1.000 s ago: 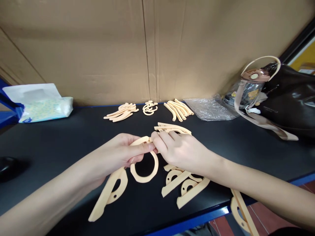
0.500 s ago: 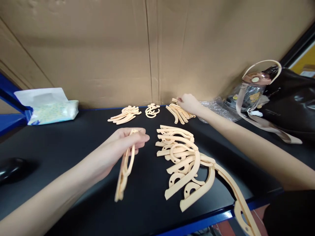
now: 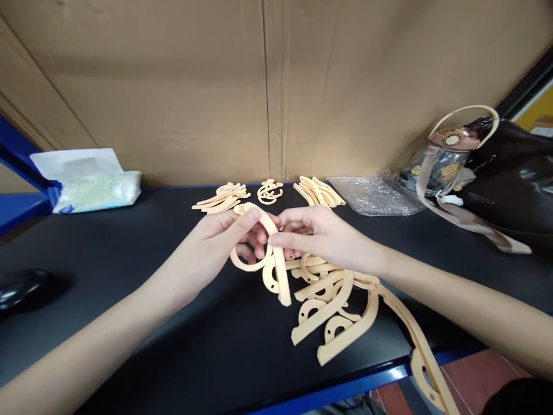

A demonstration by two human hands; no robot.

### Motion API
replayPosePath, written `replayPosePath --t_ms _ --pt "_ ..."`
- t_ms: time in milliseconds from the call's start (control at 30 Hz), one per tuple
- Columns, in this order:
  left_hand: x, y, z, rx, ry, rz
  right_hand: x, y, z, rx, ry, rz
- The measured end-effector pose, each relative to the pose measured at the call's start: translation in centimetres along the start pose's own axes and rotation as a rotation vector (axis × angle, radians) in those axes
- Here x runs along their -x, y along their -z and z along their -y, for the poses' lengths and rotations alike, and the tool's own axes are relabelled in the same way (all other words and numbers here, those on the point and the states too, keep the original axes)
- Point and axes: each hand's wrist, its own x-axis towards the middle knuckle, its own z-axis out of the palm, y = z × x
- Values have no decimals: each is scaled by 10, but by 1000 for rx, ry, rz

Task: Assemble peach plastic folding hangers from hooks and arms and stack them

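Table point(image 3: 194, 351): mouse point(image 3: 23, 288), left, and bag point(image 3: 518, 184), right, cut off.
Left hand point(image 3: 220, 239): fingers pinch hanger point(image 3: 281, 276).
Right hand point(image 3: 326, 233): pinching it (some fingertips hidden), covering pile's point(image 3: 322, 317) far edge.

On the table point(image 3: 173, 351), before the cardboard point(image 3: 194, 86), lie the left pile point(image 3: 221, 199), middle pile point(image 3: 268, 201) and right pile point(image 3: 319, 192), 3 in a row. A tissue pack point(image 3: 95, 188) lies left of these; rightward come a plastic sleeve point(image 3: 375, 196), a bottle point(image 3: 451, 164) and a bag point(image 3: 514, 190). Nearer, the held piece point(image 3: 280, 271) is left of a heap point(image 3: 322, 318), 1 part jutting past the table's front edge
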Motion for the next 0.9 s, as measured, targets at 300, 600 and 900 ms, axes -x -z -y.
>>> replayPosePath --t_ms 300,600,900 --pt "1 1 -2 31 -120 -115 15 -4 17 -7 -86 -36" --pt "1 8 -10 66 -136 -185 24 12 41 139 -20 -268" --pt "8 1 -12 -105 65 -41 19 1 33 1106 229 -170"
